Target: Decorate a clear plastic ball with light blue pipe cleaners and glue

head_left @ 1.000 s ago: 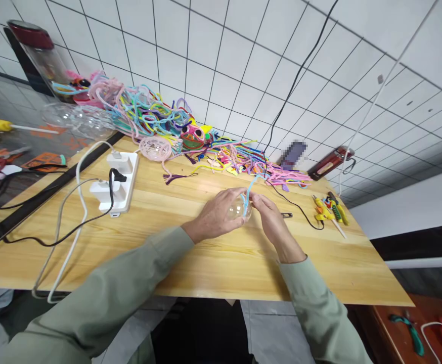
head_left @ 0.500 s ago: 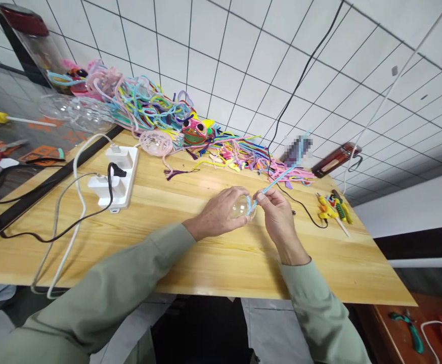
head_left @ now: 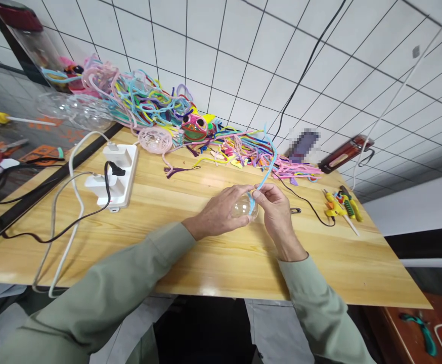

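My left hand [head_left: 221, 210] is closed around a clear plastic ball [head_left: 241, 207] above the wooden table. Against the ball's right side lies a light blue pipe cleaner [head_left: 272, 161], its long free end rising and curving toward the back. The thumb and forefinger of my right hand [head_left: 276, 212] pinch this pipe cleaner close to the ball. Part of the strip on the ball is hidden by my fingers. A small dark clip-like piece [head_left: 296, 210] lies just right of my right hand.
Colourful pipe cleaners [head_left: 145, 106] are heaped along the wall. A white power strip [head_left: 124, 177] with cables [head_left: 77, 202] stands on the left. To the right are a yellow glue gun [head_left: 335, 206], pliers [head_left: 352, 205] and a red bottle [head_left: 346, 153]. Clear plastic shells [head_left: 88, 111] lie back left.
The pipe cleaner's free end has swung left and bends now, where it stretched straight to the upper right. My right hand has come closer to the ball; my left hand keeps its hold.
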`<state>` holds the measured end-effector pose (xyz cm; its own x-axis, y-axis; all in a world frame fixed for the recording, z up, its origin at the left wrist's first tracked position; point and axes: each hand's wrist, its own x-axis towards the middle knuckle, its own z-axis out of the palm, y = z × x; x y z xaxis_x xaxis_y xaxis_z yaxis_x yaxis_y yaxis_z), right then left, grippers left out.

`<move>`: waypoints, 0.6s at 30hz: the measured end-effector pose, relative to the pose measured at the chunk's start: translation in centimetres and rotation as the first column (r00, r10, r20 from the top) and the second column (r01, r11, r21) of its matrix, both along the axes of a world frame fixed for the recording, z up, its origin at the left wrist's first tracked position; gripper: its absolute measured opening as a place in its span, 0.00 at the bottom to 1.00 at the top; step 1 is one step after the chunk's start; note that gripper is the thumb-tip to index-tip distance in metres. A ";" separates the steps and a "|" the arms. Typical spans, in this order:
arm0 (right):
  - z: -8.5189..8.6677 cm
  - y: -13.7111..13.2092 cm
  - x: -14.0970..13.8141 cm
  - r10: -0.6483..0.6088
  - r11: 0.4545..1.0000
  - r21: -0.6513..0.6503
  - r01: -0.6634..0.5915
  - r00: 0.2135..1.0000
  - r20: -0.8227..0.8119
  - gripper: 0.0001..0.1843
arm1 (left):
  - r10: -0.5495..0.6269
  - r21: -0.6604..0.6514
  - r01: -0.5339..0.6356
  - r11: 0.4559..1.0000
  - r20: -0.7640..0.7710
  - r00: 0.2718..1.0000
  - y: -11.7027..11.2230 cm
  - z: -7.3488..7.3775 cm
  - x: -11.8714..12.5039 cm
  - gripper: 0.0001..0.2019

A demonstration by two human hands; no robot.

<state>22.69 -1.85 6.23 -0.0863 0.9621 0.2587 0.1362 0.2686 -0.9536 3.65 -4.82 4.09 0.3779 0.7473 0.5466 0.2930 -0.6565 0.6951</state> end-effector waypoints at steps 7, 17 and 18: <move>-0.4 0.0 -0.4 0.020 0.999 -0.025 -0.020 1.000 -0.014 0.18 | -0.023 -0.023 0.023 0.999 -0.003 1.000 0.0 0.2 -0.1 0.40; -0.7 -0.3 -0.9 -0.041 0.999 -0.035 0.040 0.999 -0.018 0.19 | -0.030 -0.003 0.030 1.000 -0.008 1.000 0.2 0.4 -0.2 0.32; -0.8 -0.4 -0.9 -0.044 0.998 -0.037 0.044 0.999 -0.008 0.19 | -0.020 -0.003 0.020 1.000 -0.009 1.000 0.2 0.4 -0.1 0.32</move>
